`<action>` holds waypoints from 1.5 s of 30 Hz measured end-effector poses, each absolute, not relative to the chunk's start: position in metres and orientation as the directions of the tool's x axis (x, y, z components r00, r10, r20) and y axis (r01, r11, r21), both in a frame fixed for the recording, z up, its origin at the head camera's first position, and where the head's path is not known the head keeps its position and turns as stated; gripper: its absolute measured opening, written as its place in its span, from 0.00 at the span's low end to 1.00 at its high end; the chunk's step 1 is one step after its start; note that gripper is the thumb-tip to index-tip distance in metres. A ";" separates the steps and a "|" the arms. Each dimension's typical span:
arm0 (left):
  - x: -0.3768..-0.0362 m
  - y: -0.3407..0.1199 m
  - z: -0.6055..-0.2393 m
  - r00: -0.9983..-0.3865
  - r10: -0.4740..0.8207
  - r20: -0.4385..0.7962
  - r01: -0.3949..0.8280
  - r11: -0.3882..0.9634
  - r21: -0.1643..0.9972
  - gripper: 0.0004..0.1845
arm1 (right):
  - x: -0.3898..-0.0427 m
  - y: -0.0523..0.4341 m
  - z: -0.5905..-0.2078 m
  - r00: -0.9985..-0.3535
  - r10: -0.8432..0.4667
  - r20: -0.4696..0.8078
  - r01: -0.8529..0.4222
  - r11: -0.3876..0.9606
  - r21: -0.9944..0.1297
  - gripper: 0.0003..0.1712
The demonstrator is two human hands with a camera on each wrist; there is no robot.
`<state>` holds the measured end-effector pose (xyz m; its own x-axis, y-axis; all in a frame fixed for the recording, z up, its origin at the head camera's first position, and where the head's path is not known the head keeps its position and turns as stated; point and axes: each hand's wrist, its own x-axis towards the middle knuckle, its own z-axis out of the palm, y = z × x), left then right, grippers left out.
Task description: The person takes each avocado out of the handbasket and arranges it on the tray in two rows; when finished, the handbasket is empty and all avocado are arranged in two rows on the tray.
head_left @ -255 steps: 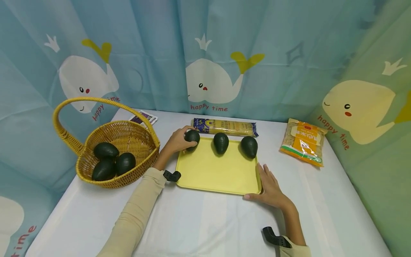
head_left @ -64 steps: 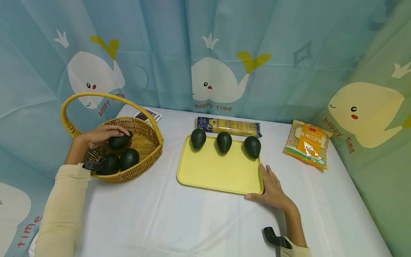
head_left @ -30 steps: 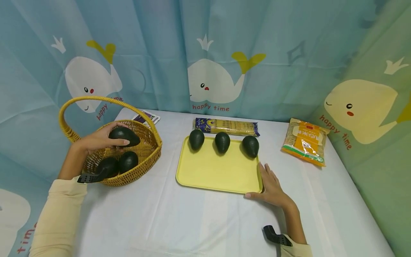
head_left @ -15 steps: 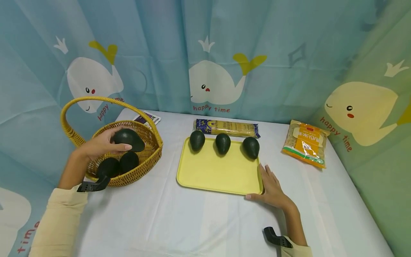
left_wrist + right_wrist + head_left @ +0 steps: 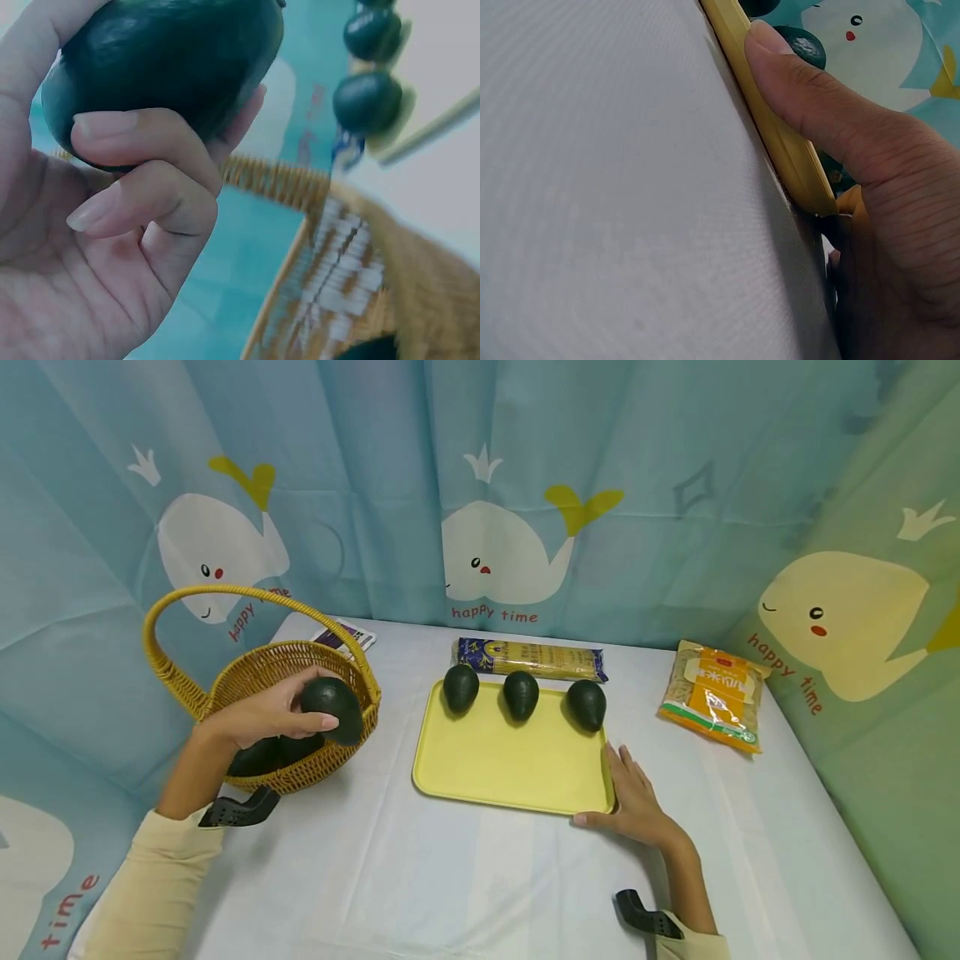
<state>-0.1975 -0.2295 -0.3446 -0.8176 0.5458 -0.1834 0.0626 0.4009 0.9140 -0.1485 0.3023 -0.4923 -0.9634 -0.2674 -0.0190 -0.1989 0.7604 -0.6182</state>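
Observation:
My left hand point(image 5: 272, 713) grips a dark green avocado point(image 5: 333, 707) above the right side of the yellow wicker basket point(image 5: 324, 767). In the left wrist view, curled fingers point(image 5: 154, 135) wrap around the fruit. Two more avocados lie in the basket, partly hidden by the hand. Along the back of a yellow tray point(image 5: 510, 760) sits a row of three avocados point(image 5: 521, 696). My right hand point(image 5: 641, 806) rests against the tray's front right corner; the right wrist view shows its thumb point(image 5: 810, 94) along the tray's rim.
Behind the tray lies a long packet of noodles point(image 5: 532, 660). An orange bag point(image 5: 712, 693) with Chinese lettering lies at the right. A purple and white packet point(image 5: 348, 635) is partly hidden behind the basket, whose tall handle point(image 5: 247, 593) arches over it.
My left hand has set an avocado down at the tray's left back, reached into the basket, and lifted out another, now moving right and towards me. The right hand stays put.

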 end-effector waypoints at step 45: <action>-0.215 -0.010 -0.443 -0.564 0.794 -0.225 -0.229 0.112 0.967 0.22 | -0.146 0.301 -0.488 -0.966 -0.254 -0.043 -0.179 0.783 -0.596 0.75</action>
<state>-0.2155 -0.0098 -0.4427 -0.5641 0.7943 -0.2253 -0.2289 0.1117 0.9670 -0.1460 0.3009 -0.4882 -0.9662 -0.2540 -0.0428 -0.1794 0.7828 -0.5958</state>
